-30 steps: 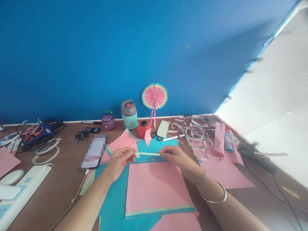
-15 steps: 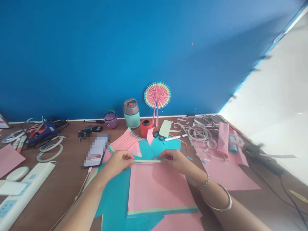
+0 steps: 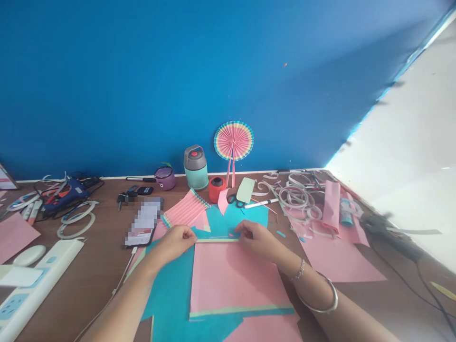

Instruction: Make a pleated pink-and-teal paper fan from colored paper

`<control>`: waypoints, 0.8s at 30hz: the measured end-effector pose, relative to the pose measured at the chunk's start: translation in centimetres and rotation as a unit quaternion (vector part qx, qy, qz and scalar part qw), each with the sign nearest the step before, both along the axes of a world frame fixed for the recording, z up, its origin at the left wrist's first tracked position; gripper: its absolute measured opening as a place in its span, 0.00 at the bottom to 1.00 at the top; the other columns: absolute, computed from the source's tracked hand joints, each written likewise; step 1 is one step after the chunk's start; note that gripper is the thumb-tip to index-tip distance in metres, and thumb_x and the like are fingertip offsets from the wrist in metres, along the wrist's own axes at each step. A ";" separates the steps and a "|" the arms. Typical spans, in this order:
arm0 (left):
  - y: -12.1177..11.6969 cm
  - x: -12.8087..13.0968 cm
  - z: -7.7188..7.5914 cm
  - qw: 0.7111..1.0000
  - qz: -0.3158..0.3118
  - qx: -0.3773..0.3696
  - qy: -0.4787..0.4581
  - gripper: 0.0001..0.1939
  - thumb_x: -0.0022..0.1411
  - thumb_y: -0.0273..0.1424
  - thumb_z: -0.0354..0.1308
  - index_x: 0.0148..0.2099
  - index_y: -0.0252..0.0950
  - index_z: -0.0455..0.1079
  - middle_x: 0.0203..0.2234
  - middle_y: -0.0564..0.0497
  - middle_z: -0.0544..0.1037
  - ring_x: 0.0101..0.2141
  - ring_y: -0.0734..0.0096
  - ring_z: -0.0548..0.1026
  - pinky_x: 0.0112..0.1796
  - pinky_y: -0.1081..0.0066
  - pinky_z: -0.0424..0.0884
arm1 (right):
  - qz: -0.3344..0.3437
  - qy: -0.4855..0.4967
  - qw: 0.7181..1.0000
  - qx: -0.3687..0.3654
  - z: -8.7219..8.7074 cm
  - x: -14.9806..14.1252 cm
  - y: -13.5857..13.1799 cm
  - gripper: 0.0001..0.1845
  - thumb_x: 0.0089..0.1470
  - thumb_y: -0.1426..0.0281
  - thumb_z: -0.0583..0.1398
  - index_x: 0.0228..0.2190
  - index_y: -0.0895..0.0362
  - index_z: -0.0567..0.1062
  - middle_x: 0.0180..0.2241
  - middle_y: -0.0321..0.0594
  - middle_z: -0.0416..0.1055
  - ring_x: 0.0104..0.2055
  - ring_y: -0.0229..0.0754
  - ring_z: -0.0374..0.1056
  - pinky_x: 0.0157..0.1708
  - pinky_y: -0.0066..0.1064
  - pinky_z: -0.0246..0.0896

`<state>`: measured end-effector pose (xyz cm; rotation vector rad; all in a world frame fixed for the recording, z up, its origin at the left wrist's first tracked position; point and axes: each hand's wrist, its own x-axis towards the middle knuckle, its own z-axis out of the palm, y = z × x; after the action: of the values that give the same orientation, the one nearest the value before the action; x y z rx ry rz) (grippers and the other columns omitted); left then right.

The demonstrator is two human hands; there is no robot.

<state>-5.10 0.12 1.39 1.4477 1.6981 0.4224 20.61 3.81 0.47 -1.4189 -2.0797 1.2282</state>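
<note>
A pink paper sheet (image 3: 237, 275) lies in front of me, with a pale yellow and a teal band along its near edge. A narrow pale yellow paper strip (image 3: 218, 240) runs along its far edge. The fingers of my left hand (image 3: 178, 244) are pinched at the strip's left end. Farther right, my right hand (image 3: 257, 241) has curled fingers closed on the strip; its right end is hidden under them. Beneath the sheet lies teal paper (image 3: 169, 289). Just beyond my left hand rests a pleated pink paper piece (image 3: 185, 209) with striped edges.
A round pleated paper fan (image 3: 233, 141) leans against the blue wall. Before it stand a mint-green flask (image 3: 196, 173), a red jar (image 3: 216, 191) and scissors (image 3: 238, 201). A phone (image 3: 146, 223) and power strip (image 3: 42, 285) lie left; white strip coils (image 3: 297, 197) and pink scraps lie right.
The yellow strip has come down closer along the sheet's far edge. My left hand has shifted slightly left; my right hand stays nearly in place.
</note>
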 end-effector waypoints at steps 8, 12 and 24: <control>-0.3 1.0 0.3 0.994 0.002 0.055 0.097 0.07 0.50 0.30 0.51 0.26 0.36 0.69 0.24 0.52 0.76 0.28 0.66 0.73 0.26 0.73 0.60 | -0.001 -0.023 1.000 0.004 0.4 -0.4 -0.3 0.16 0.43 0.80 0.52 0.36 0.58 0.71 0.21 0.31 0.63 0.23 0.34 0.58 0.20 0.24 0.46; -0.5 1.2 0.2 0.991 0.002 0.065 0.119 0.06 0.50 0.27 0.51 0.25 0.37 0.68 0.24 0.51 0.76 0.28 0.66 0.73 0.27 0.73 0.59 | -0.002 -0.031 0.999 0.021 0.1 -0.3 -0.2 0.17 0.42 0.80 0.52 0.36 0.58 0.71 0.22 0.32 0.65 0.24 0.34 0.59 0.21 0.24 0.46; -0.7 1.8 0.8 0.984 -0.008 0.063 0.168 0.08 0.53 0.25 0.50 0.25 0.36 0.68 0.24 0.50 0.76 0.28 0.68 0.72 0.26 0.74 0.57 | -0.010 -0.046 0.998 0.028 0.5 -0.5 -0.3 0.19 0.41 0.81 0.53 0.37 0.59 0.71 0.23 0.33 0.67 0.25 0.35 0.61 0.23 0.24 0.48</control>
<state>-3.27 -0.55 2.19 1.6989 1.9522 0.2930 20.08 3.53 0.99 -1.4945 -2.1374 1.1068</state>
